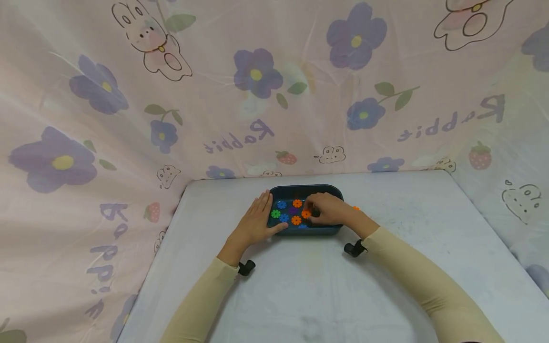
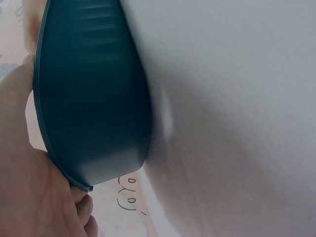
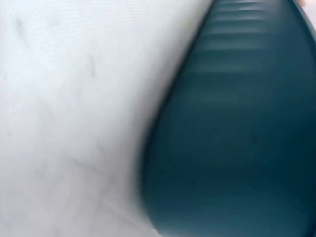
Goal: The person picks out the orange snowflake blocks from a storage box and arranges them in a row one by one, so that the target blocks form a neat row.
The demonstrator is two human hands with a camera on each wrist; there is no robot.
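Note:
A dark teal tray [image 1: 310,231] with several small flower-shaped plastic pieces in it stands toward the far side of the table. My left hand [image 1: 254,224] holds the tray's left end, fingers along the outer wall and thumb over the front rim. In the left wrist view this hand [image 2: 34,173] lies at the rim, its fingertips below the corner. Inside the tray, the curled fingers of my right hand [image 1: 328,208] pinch an orange flower piece [image 1: 306,214]. Other orange [image 1: 296,220], blue [image 1: 281,205], green [image 1: 276,214] and purple [image 1: 293,210] pieces lie nearby.
Another orange piece [image 1: 356,208] shows beyond my right wrist, outside the tray, partly hidden by the arm. The tray stands on a white-covered table [image 1: 317,286]. Behind and beside it hangs a printed curtain [image 1: 296,119]. In the right wrist view, the tray's outer wall [image 3: 232,133] fills the right side.

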